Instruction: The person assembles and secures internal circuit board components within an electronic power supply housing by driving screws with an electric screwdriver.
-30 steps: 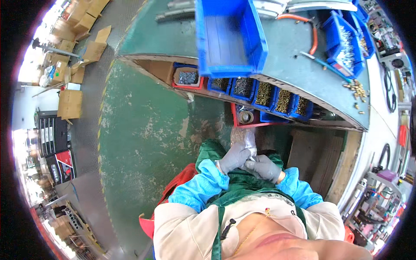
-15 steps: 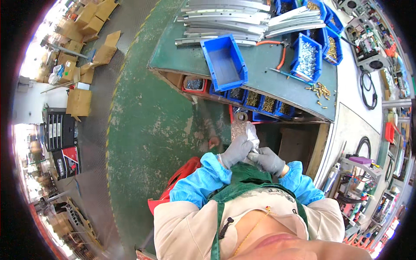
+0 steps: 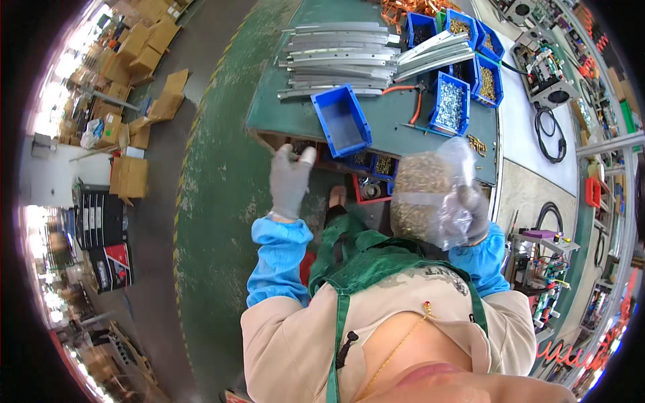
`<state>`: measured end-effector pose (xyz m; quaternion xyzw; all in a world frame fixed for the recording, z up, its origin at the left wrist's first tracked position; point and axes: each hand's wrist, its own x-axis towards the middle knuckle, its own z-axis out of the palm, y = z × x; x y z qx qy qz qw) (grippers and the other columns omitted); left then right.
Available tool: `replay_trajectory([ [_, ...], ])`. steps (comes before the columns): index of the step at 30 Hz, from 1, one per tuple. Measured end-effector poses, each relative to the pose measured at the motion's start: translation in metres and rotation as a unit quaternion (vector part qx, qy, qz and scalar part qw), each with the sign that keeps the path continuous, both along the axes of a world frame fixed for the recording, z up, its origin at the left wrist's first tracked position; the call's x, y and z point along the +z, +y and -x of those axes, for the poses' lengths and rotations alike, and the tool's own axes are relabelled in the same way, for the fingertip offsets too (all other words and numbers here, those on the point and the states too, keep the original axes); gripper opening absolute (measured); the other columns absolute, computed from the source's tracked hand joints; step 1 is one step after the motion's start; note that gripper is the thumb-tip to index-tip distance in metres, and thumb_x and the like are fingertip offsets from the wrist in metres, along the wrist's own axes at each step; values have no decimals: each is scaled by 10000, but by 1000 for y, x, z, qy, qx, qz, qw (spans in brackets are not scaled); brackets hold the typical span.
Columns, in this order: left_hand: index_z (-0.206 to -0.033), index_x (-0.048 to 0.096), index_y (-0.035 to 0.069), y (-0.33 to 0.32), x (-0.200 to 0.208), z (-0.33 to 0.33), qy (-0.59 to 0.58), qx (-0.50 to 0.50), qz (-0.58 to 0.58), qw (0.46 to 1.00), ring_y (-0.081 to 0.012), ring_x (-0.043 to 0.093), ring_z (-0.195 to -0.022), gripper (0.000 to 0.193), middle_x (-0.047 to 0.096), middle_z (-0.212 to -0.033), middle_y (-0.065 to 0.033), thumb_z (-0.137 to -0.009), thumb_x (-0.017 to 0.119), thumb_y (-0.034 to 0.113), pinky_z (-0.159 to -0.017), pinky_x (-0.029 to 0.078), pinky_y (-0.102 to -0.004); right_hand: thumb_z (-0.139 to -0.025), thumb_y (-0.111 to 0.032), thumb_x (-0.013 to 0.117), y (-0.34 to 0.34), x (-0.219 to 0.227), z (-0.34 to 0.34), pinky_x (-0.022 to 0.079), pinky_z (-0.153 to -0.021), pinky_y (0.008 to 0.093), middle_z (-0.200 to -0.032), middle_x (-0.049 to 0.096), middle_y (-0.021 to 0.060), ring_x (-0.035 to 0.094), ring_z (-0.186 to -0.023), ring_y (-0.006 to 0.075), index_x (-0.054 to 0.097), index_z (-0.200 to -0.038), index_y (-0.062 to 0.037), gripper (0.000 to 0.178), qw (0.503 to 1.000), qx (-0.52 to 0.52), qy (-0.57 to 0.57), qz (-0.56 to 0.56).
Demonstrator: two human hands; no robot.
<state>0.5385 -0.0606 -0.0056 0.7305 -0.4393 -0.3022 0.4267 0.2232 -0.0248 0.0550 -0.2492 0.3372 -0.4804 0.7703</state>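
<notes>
1. Right hand [image 3: 478, 220], grey-gloved: fingers curled in on the clear film of a bag [image 3: 418, 198]; blur and film hide the exact fingertip gap.
2. The bag, packed with small brownish parts, is held in front of the torso, to the right. Its filled part's long axis runs roughly away from the body; the loose film faces right.
3. Left hand [image 3: 289, 185]: fingers partly open, 2 tips parted, pointing away toward the bench [image 3: 391, 127]; I cannot tell whether they touch it.
4. On the bench, a blue bin [image 3: 341, 119] sits askew.
5. Beyond: silver strips [image 3: 342, 60], lying crosswise.
</notes>
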Motion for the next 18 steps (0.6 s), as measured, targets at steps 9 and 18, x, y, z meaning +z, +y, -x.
replay_trajectory([
  [9, -1337, 393, -9, -124, -59, -14, -158, -216, -13, 963, -365, 615, -987, 664, 589, -1148, -221, -794, 637, 284, -876, 483, -428, -886, -415, 576, -67, 49, -67, 534, -569, 326, -977, 649, 130, 642, -719, 191, 570, -1157, -35, 467, 971, -218, -13, 96],
  [18, -1331, 392, 68, -160, -42, -20, -295, -262, 36, 918, -397, 614, -846, 538, 551, -1117, -198, -824, 543, 167, -740, 516, -463, -922, -344, 540, -146, -9, -96, 550, -714, 285, -1016, 667, 101, 663, -866, 196, 601, -1111, -6, 392, 959, -276, 27, -50],
])
